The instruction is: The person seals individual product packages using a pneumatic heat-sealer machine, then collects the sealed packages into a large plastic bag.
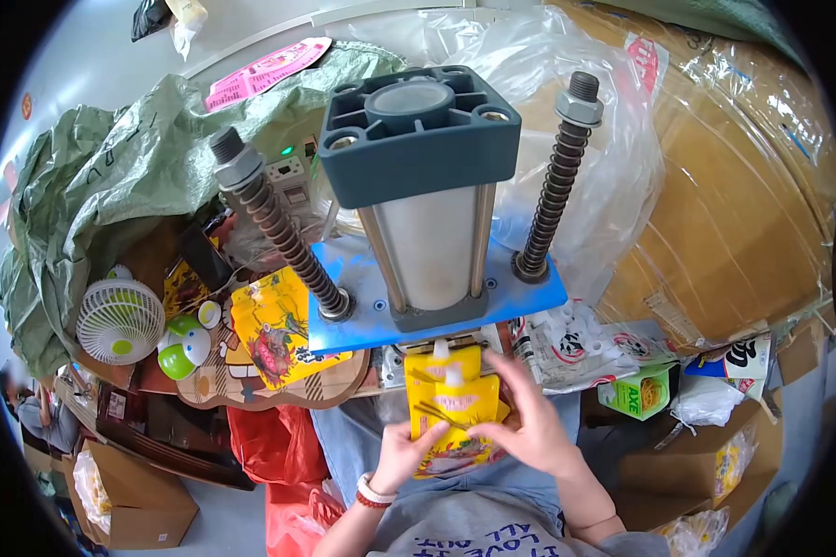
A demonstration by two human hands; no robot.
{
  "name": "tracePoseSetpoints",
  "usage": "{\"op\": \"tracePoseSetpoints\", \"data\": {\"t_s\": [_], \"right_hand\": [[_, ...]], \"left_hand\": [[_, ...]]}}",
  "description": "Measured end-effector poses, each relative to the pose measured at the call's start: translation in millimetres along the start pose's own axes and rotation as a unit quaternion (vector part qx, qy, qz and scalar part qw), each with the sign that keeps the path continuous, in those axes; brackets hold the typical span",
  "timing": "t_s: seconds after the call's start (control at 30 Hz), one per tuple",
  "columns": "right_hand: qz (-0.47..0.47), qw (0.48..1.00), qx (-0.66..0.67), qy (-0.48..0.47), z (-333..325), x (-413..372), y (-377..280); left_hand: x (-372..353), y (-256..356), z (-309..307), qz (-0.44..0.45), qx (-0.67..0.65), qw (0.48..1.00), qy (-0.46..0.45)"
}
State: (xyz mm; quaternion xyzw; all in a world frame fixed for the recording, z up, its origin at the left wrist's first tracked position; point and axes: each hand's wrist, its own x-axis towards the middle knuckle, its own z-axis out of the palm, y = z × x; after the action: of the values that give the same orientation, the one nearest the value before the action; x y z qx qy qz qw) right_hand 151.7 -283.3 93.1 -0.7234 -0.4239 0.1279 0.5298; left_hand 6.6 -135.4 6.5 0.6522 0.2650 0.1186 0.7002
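Note:
Several yellow spout pouches (453,404) with white spouts and printed fronts lie overlapped in front of me, just below the press's blue plate (520,302). My left hand (407,455) pinches their lower left side, thumb over the front one. From the right, my right hand (534,432) grips the same pouches, its thumb on the front and its fingers along the right edge. Dark thin strips cross the front of the pouches near both thumbs. The upper pouch's spout sits right at the plate's front edge.
Above the plate stands an air cylinder (423,232) between two spring rods (562,167). To the left are a flat yellow printed bag (274,325), a small fan (119,320) and a red bag (274,446). A big cardboard box (734,195) stands right; an open carton (659,464) sits below.

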Motion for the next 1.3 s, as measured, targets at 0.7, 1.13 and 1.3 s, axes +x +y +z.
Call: {"op": "tracePoseSetpoints", "data": {"t_s": [0.7,1.13,1.3], "right_hand": [[0.104,0.992,-0.049,0.060,-64.3,-40.0,92.6],[-0.226,0.963,-0.108,0.097,-8.0,-30.0,-14.1],[-0.343,0.921,-0.165,-0.080,-4.9,-24.1,-23.5]], "left_hand": [[62.1,29.5,-70.1,0.082,0.233,0.944,0.220],[-23.8,25.4,-66.0,0.288,0.353,0.862,0.223],[-45.8,60.6,-29.8,0.404,0.424,0.809,0.050]]}}
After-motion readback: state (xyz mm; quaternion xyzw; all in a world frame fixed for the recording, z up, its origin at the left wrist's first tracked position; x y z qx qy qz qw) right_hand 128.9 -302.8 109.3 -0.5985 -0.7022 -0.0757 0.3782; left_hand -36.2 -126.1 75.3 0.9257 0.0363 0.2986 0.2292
